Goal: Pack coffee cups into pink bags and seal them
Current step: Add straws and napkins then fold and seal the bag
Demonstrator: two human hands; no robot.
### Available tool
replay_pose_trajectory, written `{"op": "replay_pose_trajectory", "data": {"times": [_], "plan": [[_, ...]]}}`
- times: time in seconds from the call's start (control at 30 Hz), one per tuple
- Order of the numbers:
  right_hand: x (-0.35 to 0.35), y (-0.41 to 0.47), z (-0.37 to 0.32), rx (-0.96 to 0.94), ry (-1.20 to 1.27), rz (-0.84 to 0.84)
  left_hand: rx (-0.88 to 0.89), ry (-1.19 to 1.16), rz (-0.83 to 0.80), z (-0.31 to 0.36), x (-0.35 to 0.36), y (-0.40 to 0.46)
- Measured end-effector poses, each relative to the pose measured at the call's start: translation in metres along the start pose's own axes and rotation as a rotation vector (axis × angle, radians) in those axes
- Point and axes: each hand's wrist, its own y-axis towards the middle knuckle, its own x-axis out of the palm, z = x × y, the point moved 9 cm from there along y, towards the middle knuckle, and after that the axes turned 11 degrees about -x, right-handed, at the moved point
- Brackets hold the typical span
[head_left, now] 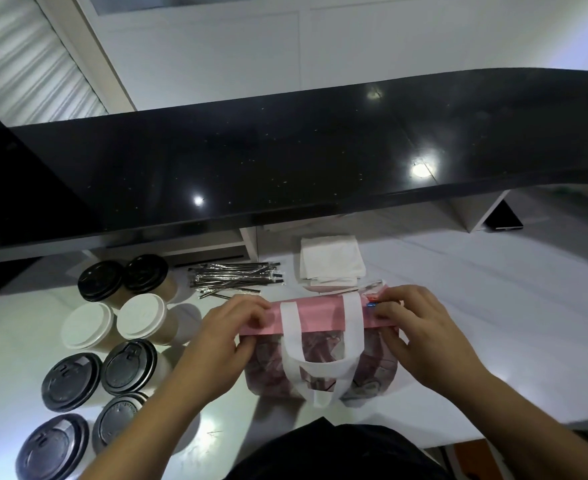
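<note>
A pink bag [320, 317] with white handles [320, 368] stands on the white counter in front of me, its top edge folded over flat. My left hand [216, 344] pinches the folded top at its left end. My right hand [420, 330] pinches the right end, where a small red and blue sticker [372, 301] sits under my fingertips. What is inside the bag shows only dimly through its side. To the left stand several lidded coffee cups: black lids [103, 279], white lids [141, 315] and dark grey lids [72, 381].
A pile of wrapped straws [237, 278] lies behind the bag on the left. A stack of white napkins [332, 259] lies behind it on the right. A raised black countertop [285, 157] overhangs the back of the white counter [493, 289].
</note>
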Motion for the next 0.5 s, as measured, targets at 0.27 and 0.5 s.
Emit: {"op": "replay_pose_trajectory", "data": {"times": [0.27,0.5], "plan": [[0.005,0.006,0.003,0.035,0.027,0.022,0.09,0.165,0.036,0.005,0.004,-0.001],[0.002,0.021,-0.006,-0.004,-0.029,-0.031,0.168,0.359,-0.019,0.016,0.012,0.004]]}}
